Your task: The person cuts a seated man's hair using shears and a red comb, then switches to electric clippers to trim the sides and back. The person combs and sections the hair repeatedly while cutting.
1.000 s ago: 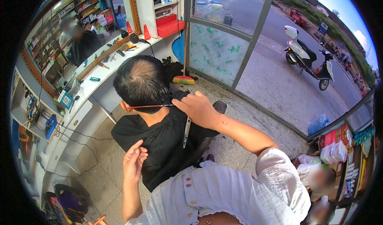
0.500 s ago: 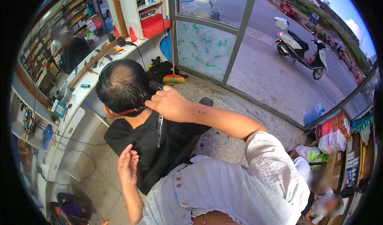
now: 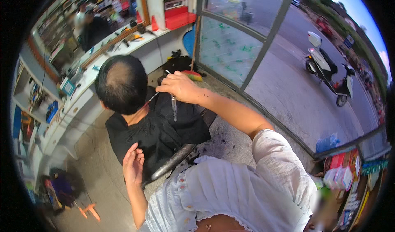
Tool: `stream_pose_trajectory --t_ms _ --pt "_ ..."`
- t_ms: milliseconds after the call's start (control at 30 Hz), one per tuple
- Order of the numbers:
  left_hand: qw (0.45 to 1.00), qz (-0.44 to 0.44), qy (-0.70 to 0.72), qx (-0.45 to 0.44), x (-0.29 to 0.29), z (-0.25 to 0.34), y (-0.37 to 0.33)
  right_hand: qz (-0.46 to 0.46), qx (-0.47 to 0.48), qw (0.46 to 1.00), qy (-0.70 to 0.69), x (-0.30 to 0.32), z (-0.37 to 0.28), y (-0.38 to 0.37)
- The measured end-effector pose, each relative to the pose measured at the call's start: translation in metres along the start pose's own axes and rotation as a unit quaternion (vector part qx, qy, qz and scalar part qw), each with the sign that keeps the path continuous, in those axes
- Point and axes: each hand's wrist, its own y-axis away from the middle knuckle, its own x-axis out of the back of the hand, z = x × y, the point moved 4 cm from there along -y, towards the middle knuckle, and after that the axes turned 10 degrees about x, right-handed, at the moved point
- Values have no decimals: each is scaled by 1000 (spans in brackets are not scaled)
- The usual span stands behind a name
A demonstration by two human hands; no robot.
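Head view: your right grip (image 3: 180, 88) holds the comb (image 3: 152, 98) and silver scissors (image 3: 174, 108); your left grip (image 3: 133, 163) is loosely spread, apparently empty. The comb has swung to the head's (image 3: 121, 86) 4 o'clock, leaving the nape (image 3: 134, 117) exposed.

Scissors (image 3: 174, 108) partly hidden, mirror reflections (image 3: 92, 28) blurred

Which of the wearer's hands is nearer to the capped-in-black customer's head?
Right. The right hand is close by, to the right of the head in view; the left hand is farther away, below it.
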Motion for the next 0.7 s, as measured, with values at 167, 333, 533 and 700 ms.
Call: stream_pose_trajectory --t_ms 167,333,533,700 --pt "999 41 10 25 -5 -25 15 115 20 981 -153 -10 24 -4" --pt "998 56 30 20 -13 -22 24 167 -129 933 -291 -21 75 -41" --pt "994 89 57 6 -10 -29 36 127 -43 960 -244 -59 75 -24" --pt "990 118 74 11 -4 -39 45 52 62 986 -146 -43 46 -14"
